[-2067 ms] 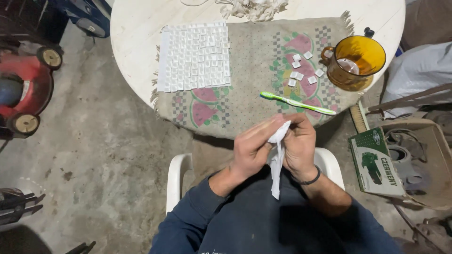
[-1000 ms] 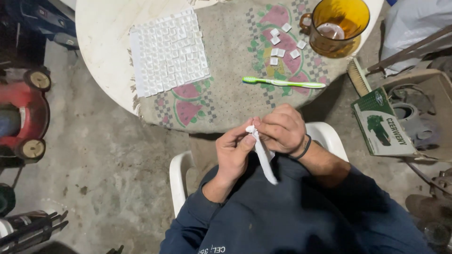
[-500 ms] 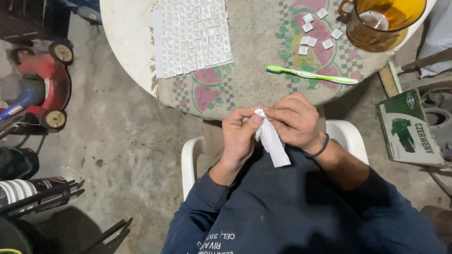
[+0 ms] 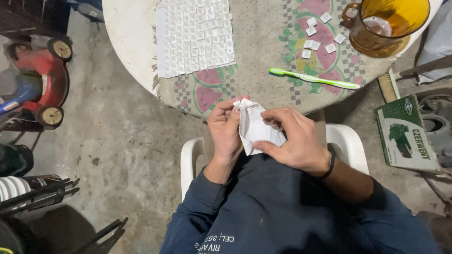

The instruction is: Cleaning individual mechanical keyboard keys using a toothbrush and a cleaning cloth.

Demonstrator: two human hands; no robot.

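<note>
My left hand and my right hand both hold a crumpled white cloth over my lap, just below the table edge. The left fingers pinch its top corner; the right hand presses its lower right side. On the table lie a green toothbrush, a sheet of white square tiles, a few loose white tiles and an amber glass mug.
A round white table carries a patterned mat. I sit on a white plastic chair. A red wheeled machine stands at left, a green box at right, on concrete floor.
The cloth, earlier a narrow twisted strip hanging between my hands, is now spread wider. The view has shifted so the table sits higher in the frame.
</note>
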